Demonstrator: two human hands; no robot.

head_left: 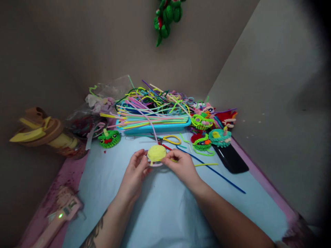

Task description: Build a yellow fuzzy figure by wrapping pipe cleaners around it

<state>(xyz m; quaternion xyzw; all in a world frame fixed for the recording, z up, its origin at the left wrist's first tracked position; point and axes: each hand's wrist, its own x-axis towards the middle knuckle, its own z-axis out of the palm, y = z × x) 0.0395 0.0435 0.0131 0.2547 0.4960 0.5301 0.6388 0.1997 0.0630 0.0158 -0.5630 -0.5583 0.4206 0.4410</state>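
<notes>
Both hands meet over the light blue sheet on the table. My left hand pinches the left side of a round yellow pipe-cleaner disc that has a pale pink ring under it. My right hand grips the disc's right side, fingers curled, with a yellow pipe-cleaner end trailing from it. The disc is held just above the sheet.
A blue tray heaped with coloured pipe cleaners stands behind the hands. Finished fuzzy figures lie at the right, a green one at the left. A black phone, a long blue pipe cleaner, scissors and a pink glue gun lie around.
</notes>
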